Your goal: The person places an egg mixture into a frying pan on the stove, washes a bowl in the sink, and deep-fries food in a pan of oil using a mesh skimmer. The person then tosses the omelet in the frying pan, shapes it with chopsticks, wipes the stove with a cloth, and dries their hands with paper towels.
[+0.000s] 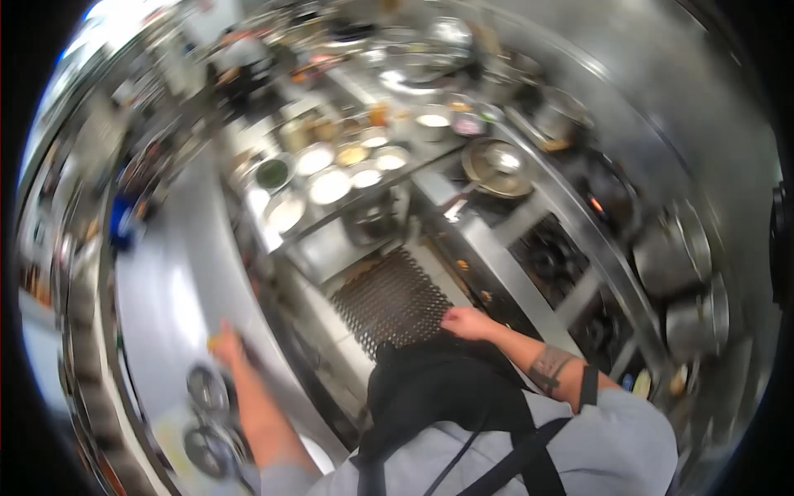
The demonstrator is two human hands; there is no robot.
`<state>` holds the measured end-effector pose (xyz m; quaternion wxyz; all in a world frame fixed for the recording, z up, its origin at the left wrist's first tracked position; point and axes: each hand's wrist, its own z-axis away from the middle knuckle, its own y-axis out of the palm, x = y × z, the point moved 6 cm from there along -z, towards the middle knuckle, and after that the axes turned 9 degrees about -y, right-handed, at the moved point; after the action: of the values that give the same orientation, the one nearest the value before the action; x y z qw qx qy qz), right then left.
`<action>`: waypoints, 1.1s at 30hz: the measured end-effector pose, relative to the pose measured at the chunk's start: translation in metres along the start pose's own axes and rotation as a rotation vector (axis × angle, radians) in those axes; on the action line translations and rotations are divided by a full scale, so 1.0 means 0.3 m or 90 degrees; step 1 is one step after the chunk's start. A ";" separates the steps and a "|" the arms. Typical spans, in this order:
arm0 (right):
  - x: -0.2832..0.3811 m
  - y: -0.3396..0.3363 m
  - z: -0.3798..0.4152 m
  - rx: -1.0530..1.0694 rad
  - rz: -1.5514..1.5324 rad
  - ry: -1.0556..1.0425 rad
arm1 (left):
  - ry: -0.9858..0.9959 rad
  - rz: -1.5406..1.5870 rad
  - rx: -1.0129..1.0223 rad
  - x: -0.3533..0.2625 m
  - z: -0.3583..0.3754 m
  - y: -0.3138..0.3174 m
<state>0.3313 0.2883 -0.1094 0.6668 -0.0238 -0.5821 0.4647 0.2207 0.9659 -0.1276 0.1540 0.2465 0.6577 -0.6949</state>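
Over the long steel counter, my left hand is stretched forward, with its fingers closed and blurred. A small yellow patch shows at the fingertips; what it is I cannot make out. Two round dark metal pans or bowls rest on the counter beside my left forearm. My right hand is in front of my black apron, fingers curled in, nothing visible in them. It is apart from the stove front on its right.
A perforated dark mat covers the floor ahead. On the right is a stove with burners and a frying pan. Pots stand along the right wall. Several containers of food fill the station ahead. Another person is farther back.
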 end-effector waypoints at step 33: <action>-0.265 -1.350 0.674 -0.430 -0.434 -0.135 | 0.335 0.054 1.556 -1.371 2.745 0.146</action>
<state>0.4184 -0.0959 0.1274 0.6728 0.0007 -0.7398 0.0052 0.4709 0.1014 0.0711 -0.2890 0.3803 -0.4152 -0.7743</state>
